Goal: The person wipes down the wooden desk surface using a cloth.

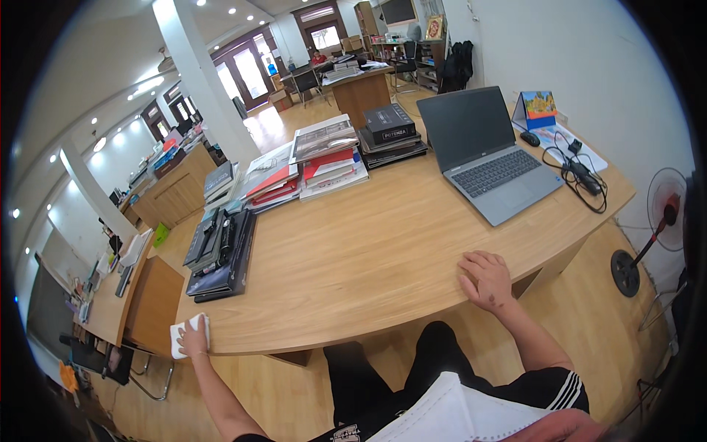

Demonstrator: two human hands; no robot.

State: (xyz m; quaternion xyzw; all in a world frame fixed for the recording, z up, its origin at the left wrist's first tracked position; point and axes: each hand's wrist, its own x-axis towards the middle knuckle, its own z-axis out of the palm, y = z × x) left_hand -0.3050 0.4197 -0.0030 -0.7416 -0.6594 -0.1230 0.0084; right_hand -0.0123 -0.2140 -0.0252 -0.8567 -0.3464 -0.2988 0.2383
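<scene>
At the near left corner of the wooden desk [353,272], my left hand [194,342] presses on a folded white cloth [177,340], with its fingers over it. Part of the cloth is hidden beneath the hand. My right hand [486,280] lies palm down at the desk's near edge on the right, holding nothing, its fingers stretched out on the wood. Beyond it stands an open grey laptop [493,166] with a dark screen. Nearest to my left hand is a stack of dark books [221,258] with black items on top.
Stacks of books and folders [324,158] line the far edge. A black box [389,123] tops one pile. Beside the laptop are a black mouse [530,138], a tangled charger cable [585,177] and a desk calendar [536,110]. A fan [666,214] stands right of the desk.
</scene>
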